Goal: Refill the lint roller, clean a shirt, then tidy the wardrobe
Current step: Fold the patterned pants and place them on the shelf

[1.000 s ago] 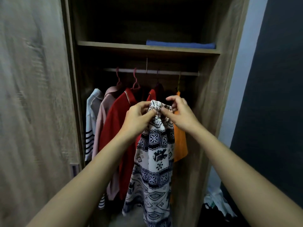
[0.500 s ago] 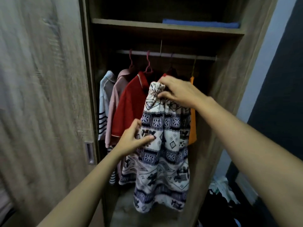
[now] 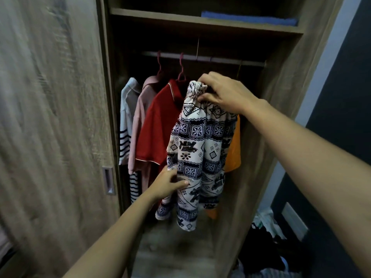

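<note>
A white garment with a dark blue pattern (image 3: 197, 149) hangs in front of the open wardrobe. My right hand (image 3: 222, 93) grips its gathered top edge just below the clothes rail (image 3: 202, 58). My left hand (image 3: 167, 184) holds the fabric lower down on its left side, thumb on the front. Behind it hang a red shirt (image 3: 155, 127), a pink garment (image 3: 140, 117), a white striped top (image 3: 125, 125) and an orange garment (image 3: 233, 155). No lint roller is in view.
A sliding wooden door (image 3: 52, 127) with a recessed handle (image 3: 108, 180) covers the left side. A folded blue cloth (image 3: 249, 19) lies on the upper shelf (image 3: 180, 21). Loose clothes (image 3: 267, 233) are piled on the floor at the right by a dark wall.
My left hand let go of the garment's top and slid down to hold the fabric lower. The right hand kept its grip on the top and the view tilted downward.
</note>
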Demonstrator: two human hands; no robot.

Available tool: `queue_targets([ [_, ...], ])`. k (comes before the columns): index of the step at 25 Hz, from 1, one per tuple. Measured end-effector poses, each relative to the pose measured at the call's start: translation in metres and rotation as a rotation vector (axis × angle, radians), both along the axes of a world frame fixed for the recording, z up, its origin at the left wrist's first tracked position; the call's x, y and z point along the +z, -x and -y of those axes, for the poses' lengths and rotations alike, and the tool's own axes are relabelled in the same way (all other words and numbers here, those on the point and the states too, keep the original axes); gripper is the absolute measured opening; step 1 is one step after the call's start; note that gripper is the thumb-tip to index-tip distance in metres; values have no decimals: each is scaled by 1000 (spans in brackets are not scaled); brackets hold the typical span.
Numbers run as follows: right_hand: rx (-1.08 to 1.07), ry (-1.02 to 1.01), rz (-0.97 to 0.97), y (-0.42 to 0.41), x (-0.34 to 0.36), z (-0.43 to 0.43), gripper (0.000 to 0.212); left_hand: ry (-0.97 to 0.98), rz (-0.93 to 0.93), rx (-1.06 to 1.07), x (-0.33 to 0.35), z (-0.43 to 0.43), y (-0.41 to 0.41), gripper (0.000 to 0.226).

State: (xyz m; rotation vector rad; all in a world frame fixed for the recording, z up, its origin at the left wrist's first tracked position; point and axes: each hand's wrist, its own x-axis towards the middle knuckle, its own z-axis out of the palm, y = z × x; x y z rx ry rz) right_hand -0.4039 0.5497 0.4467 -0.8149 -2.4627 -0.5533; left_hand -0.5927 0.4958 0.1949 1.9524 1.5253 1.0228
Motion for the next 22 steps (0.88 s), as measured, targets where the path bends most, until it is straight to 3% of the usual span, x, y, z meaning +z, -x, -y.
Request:
queue_targets([
  [2, -24, 21, 11, -7, -3, -4, 36, 23, 37, -40, -4, 1, -1, 28],
  [5, -70, 23, -2, -22, -6, -12, 34, 48, 71, -44, -21, 3, 9, 39],
  [10, -101, 31, -47, -29, -7, -16, 36, 100, -88, -59, -49, 14, 19, 10],
  [12, -113, 39, -42, -30, -9, -18, 37, 39, -86, -37, -54, 17, 20, 17],
  [16, -195, 48, -96, -38, -15, -25, 41, -98, 59, 205, -74, 27, 18, 25],
  [18, -248, 63, -130, -42, -21, -29, 44, -199, -26, 224, -86, 33, 18, 34],
  [22, -336, 56, -150, -42, -32, -32, 47, -222, -374, -9, -113, 37, 32, 28],
])
